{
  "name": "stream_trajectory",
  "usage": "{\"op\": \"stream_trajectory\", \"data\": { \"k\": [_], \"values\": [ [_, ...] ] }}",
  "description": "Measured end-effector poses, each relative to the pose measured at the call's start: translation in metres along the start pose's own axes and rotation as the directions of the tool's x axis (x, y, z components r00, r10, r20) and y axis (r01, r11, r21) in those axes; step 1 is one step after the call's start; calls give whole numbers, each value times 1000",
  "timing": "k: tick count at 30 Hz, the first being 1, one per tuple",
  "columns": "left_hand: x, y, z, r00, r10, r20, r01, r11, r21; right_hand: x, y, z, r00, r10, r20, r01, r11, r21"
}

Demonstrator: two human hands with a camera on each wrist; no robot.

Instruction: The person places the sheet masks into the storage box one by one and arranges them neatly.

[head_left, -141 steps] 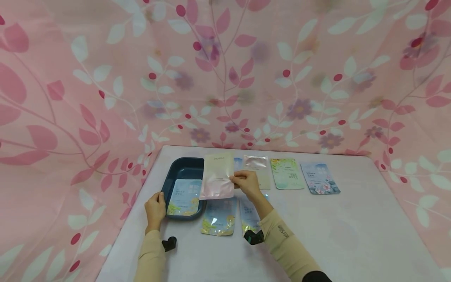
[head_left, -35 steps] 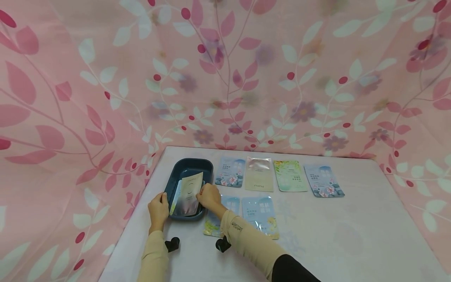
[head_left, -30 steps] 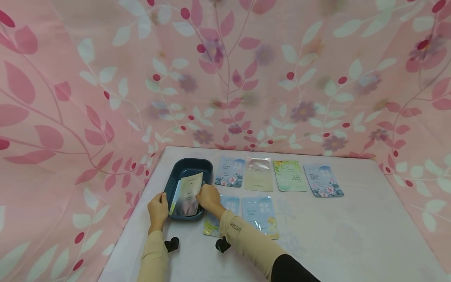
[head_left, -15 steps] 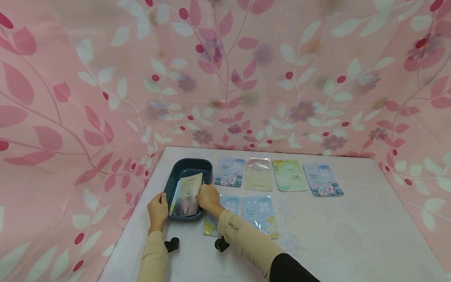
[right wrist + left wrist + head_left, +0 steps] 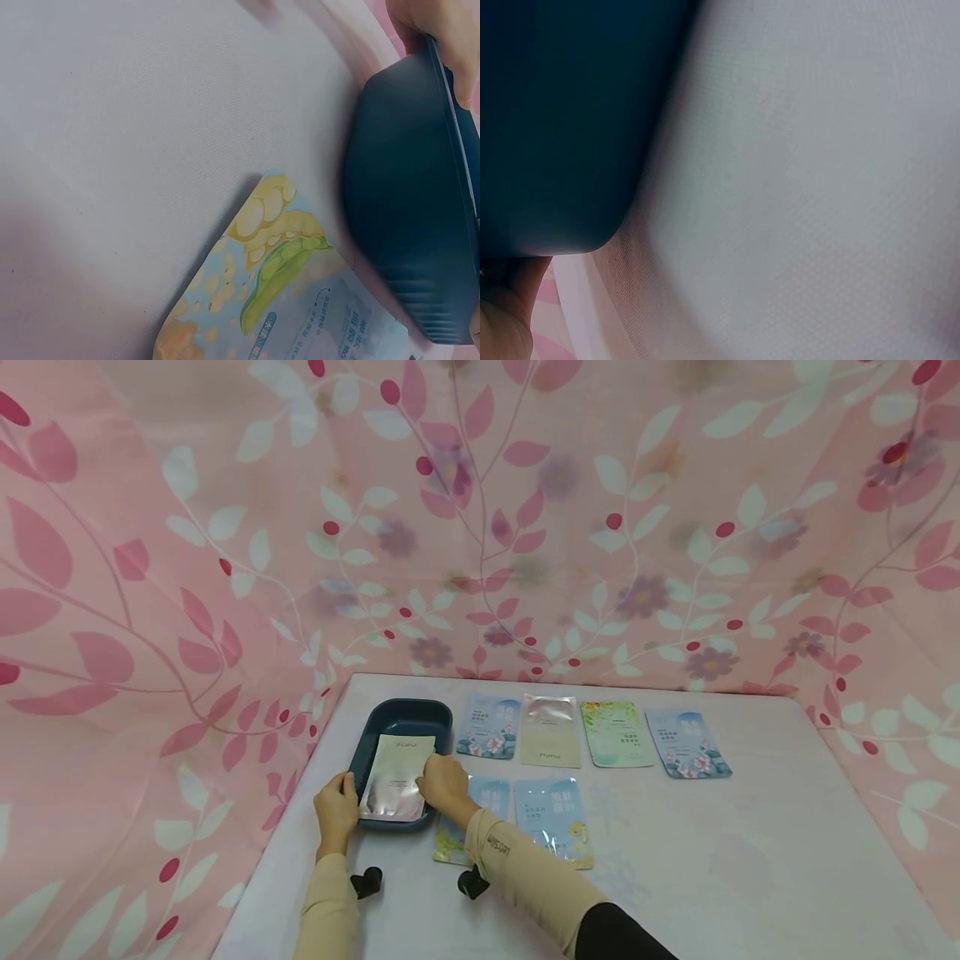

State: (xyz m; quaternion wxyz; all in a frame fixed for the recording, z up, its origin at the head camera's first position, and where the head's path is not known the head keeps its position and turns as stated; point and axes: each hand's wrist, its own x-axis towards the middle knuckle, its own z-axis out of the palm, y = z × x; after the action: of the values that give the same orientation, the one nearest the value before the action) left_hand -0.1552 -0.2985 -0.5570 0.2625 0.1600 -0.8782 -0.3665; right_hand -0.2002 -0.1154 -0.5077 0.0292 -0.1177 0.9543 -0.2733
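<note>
"Hands first: state and place?"

"Left hand (image 5: 335, 806) grasps the left rim of a dark blue, rounded rectangular tray (image 5: 408, 722). Right hand (image 5: 445, 783) is over the right rim, fingers bent; fingertips hidden, so cannot tell whether they pinch anything."

"Noted. Now by size, largest down."

"Pink cloth backdrop (image 5: 487, 543), leaf-and-berry print, behind everything. Then the white-covered table (image 5: 720, 877). Its cloth could ruck up if the tray were dragged."

"Tray: position, risk?"

"Left part of the table, long side pointing away from the person. Judged risk: skewing, should one hand pull harder than the other."

"Pouches?"

"Pale gold-green, shiny foil pouch (image 5: 397, 781) lies in the tray's near part, its right edge beside the right hand. Could ride up the wall if those fingers caught it while lifting. Back row on the table, left to right: pale blue flower-printed pouch (image 5: 489, 727), beige foil pouch (image 5: 551, 735), light green leaf-printed pouch (image 5: 617, 735), blue lotus-printed pouch (image 5: 688, 743). Front: two light blue, yellow-patterned pouches (image 5: 555, 822), the left one just beside the tray, partly hidden by the beige fabric sleeve (image 5: 525, 864). A lowered forearm might drag it; slick film, probably slides easily."

"Smallest?"

"Black wrist devices (image 5: 367, 882), one per wrist. Right one could snag that front-left pouch if it dipped."
</note>
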Motion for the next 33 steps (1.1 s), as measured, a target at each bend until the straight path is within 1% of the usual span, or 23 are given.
{"op": "stream_trajectory", "data": {
  "k": [2,4,6,7,10,13,14,16,19,22,26,31,33],
  "values": [
    [0,0,0,1000,-5,7,5,1000,-1,0,2,0,1000,-12,12,12,1000,24],
    [0,1,0,1000,-10,13,10,1000,2,-1,5,1,999,-41,14,40,997,60],
    [0,1,0,1000,-14,13,14,1000,4,-3,9,1,996,-91,18,88,988,124],
    [0,1,-1,1000,-19,14,19,1000,5,-4,12,1,992,-123,17,119,979,165],
    [-1,3,-2,999,-31,21,31,1000,3,-9,20,-3,974,-227,-15,222,931,288],
    [-2,4,-3,999,-40,38,40,999,-1,-16,30,-9,955,-290,-62,291,877,382],
    [-2,4,-3,998,-39,43,39,999,-1,-18,35,-12,951,-299,-78,305,866,395],
    [-1,4,-3,998,-38,48,38,999,0,-22,44,-17,945,-308,-112,326,851,412],
    [-1,3,-3,998,-40,43,40,999,6,-27,60,-27,929,-333,-162,370,837,404],
    [-1,2,-3,998,-44,45,44,999,14,-32,78,-37,919,-340,-199,393,831,394],
    [-1,1,-2,997,-45,57,44,999,9,-38,101,-50,925,-309,-221,375,833,407],
    [0,0,-1,998,-41,42,41,999,6,-46,128,-65,934,-271,-233,349,833,429],
    [0,0,0,998,-41,45,41,999,10,-50,138,-71,938,-247,-242,331,844,422]
  ]
}}
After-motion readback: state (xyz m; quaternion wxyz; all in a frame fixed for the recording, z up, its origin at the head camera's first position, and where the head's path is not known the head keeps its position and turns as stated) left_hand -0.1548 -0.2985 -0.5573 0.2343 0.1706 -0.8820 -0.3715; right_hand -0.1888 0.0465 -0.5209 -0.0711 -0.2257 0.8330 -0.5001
